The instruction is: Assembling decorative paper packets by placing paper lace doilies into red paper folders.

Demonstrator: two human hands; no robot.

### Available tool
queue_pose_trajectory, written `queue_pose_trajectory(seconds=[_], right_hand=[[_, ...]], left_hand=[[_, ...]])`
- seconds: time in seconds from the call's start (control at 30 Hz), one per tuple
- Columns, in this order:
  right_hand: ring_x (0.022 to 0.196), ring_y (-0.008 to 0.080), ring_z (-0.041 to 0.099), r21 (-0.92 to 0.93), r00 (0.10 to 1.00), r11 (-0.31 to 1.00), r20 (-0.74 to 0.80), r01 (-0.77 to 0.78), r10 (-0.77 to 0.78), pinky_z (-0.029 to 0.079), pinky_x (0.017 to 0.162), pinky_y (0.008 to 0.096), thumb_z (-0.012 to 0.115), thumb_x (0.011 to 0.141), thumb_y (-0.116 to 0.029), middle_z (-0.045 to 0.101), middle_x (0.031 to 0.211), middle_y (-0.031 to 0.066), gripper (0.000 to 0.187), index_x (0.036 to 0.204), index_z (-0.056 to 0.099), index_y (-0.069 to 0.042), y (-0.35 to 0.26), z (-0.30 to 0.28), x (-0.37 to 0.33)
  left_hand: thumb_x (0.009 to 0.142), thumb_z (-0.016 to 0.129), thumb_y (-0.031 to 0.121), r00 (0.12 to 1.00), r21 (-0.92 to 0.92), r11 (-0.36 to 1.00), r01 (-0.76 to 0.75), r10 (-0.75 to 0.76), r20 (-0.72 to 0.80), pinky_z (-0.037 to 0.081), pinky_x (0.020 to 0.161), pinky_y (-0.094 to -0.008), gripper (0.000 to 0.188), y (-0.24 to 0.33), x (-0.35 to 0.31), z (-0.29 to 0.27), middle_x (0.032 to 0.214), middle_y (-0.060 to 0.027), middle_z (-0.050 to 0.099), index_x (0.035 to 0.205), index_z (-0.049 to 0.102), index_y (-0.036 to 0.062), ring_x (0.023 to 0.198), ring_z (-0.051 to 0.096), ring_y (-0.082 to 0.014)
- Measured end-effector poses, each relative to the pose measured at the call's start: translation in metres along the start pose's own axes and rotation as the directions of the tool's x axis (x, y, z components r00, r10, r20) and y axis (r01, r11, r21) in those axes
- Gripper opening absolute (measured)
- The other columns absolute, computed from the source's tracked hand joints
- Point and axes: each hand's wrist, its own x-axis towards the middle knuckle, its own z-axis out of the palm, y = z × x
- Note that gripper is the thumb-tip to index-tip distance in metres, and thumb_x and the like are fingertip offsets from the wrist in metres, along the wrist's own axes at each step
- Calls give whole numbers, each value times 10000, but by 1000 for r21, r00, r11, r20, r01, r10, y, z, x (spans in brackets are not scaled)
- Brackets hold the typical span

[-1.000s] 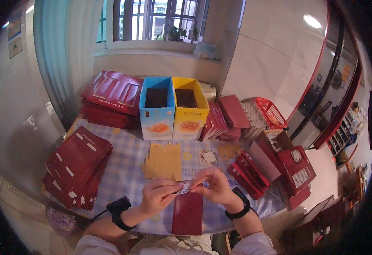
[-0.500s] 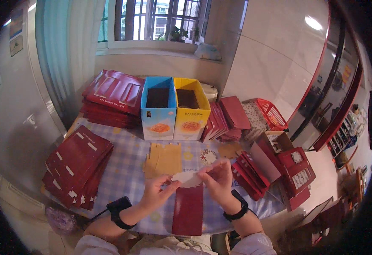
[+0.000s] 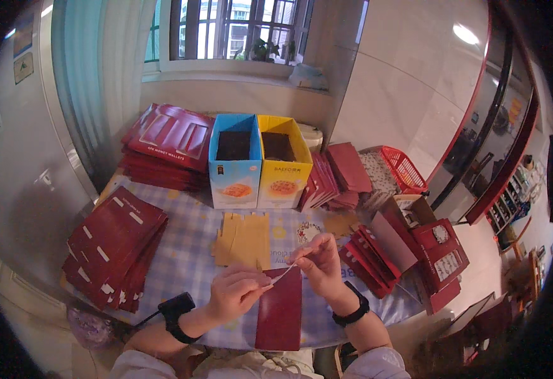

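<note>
A thin white paper piece (image 3: 283, 275), seen nearly edge-on, stretches between my two hands above the table. My left hand (image 3: 238, 292) pinches its lower left end between thumb and fingers. The upper right end is pinched in my right hand (image 3: 321, 265). Directly below lies a dark red envelope (image 3: 280, 319) on the checked tablecloth, its upper part partly behind my hands. Just beyond my left hand are flat tan card pieces (image 3: 243, 240). A round white floral shape (image 3: 309, 232) lies beyond my right hand.
Stacks of red folders stand at the left (image 3: 115, 243) and back left (image 3: 166, 142). A blue box (image 3: 235, 183) and a yellow box (image 3: 286, 183) stand at the back. More red envelopes (image 3: 371, 262), an open carton (image 3: 415, 211) and a red basket (image 3: 404, 169) fill the right.
The white paper piece has turned from showing its broad face to nearly edge-on. My left hand has moved slightly down and right, its fingers now more folded over.
</note>
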Motion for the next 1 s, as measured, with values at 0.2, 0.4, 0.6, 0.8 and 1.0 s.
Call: queue_pose_trajectory(seconds=[0.2,0.4,0.6,0.8,1.0], right_hand=[[768,128,544,45,1000,999,-22,2,-1,440,716,259,531,799,37,562,827,65,295,974,329,-88,-2,1,0],[852,112,494,-30,978,997,-199,-65,58,386,742,228,563,768,22,515,909,47,224,915,425,-76,-4,4,2],[948,139,426,-483,999,874,-36,-51,39,337,825,265,623,732,-40,431,1024,52,85,786,559,-54,-5,-1,0],[915,134,428,-519,985,840,-21,-159,173,355,792,250,639,734,-92,437,1036,59,82,800,615,-50,-11,14,0],[887,118,432,-459,978,864,-57,-205,202,378,716,234,636,736,-112,445,1002,51,99,821,630,-62,-13,19,-1]], left_hand=[[722,664,75,977,-35,976,213,-213,14,455,561,-239,97,5,-3,0,709,-60,613,755,581,38,629,586,-148],[809,587,83,775,-398,683,612,-618,131,423,529,-181,123,-7,-13,9,676,-15,559,838,538,-25,636,525,-39],[812,559,44,753,-464,630,623,-643,138,417,519,-173,144,-6,-11,10,696,-9,551,919,513,-42,623,504,-27],[824,541,55,791,-365,709,603,-590,161,429,534,-179,155,-9,-12,8,730,-22,566,944,508,-37,639,517,-34],[845,511,61,776,-373,685,626,-593,214,436,567,-186,159,-3,-9,7,781,-32,577,979,494,-22,672,526,-39]])
